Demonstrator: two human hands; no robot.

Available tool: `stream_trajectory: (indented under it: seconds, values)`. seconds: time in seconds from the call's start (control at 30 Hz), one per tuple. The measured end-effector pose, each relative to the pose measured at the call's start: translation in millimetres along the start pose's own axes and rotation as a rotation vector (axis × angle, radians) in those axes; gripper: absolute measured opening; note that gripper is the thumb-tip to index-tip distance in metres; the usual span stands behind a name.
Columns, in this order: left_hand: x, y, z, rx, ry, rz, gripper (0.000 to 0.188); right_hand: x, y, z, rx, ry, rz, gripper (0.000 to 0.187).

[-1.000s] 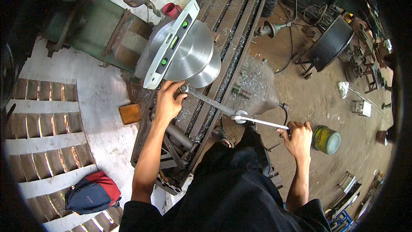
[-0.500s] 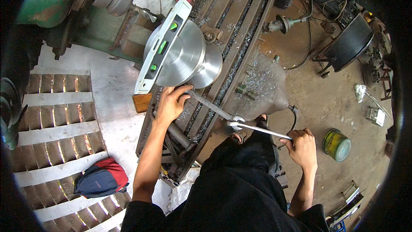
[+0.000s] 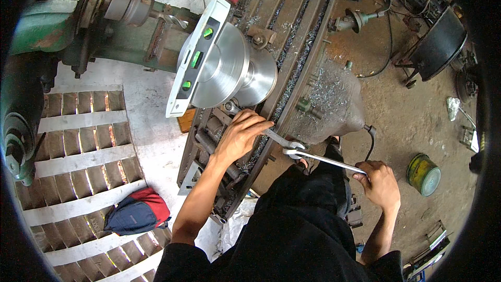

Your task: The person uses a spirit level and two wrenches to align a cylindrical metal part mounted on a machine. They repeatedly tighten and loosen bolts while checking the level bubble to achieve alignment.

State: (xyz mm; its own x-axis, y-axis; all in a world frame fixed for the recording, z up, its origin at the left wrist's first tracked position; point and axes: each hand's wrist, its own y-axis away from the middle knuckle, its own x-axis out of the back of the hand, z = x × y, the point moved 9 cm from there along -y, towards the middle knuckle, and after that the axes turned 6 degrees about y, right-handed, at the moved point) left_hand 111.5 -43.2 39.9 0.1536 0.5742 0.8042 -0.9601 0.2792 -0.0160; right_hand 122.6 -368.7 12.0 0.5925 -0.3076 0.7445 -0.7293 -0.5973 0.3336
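Observation:
My left hand wraps round the middle of a grey combination wrench. One end of this wrench sits close beside a shiny turned metal flange; I cannot tell whether it grips a nut there. My right hand grips the end of a second, shinier wrench, whose head meets the first wrench's open jaw and is hooked on it. A white spirit level with green vials leans tilted against the flange's flat face.
The flange lies on a slotted machine table strewn with metal shavings. A drill bit in a chuck points at it from the left. A green bucket stands at right, a backpack at lower left.
My left hand has slid along the grey wrench, away from the flange and toward the joint of the two wrenches. The whole view has shifted slightly.

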Motion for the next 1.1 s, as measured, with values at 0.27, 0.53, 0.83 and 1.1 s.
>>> stream_trajectory:
  seconds: [0.27, 0.53, 0.83, 1.1]
  values:
    - [-5, 0, -11, -0.088, 0.048, -0.072, 0.035, 3, -7, 8, -0.003, -0.074, -0.047, 0.022]
    - [-2, -5, -9, -0.123, 0.187, -0.068, 0.036, 14, -18, 7, 0.011, -0.072, -0.028, 0.021]
    - [22, -8, 5, -0.118, 0.127, 0.154, 0.032, 46, -40, 8, 0.054, -0.029, -0.018, 0.021]
    - [-2, -22, -5, 0.009, 0.163, 0.189, 0.032, 96, -123, 28, 0.186, 0.135, -0.115, 0.022]
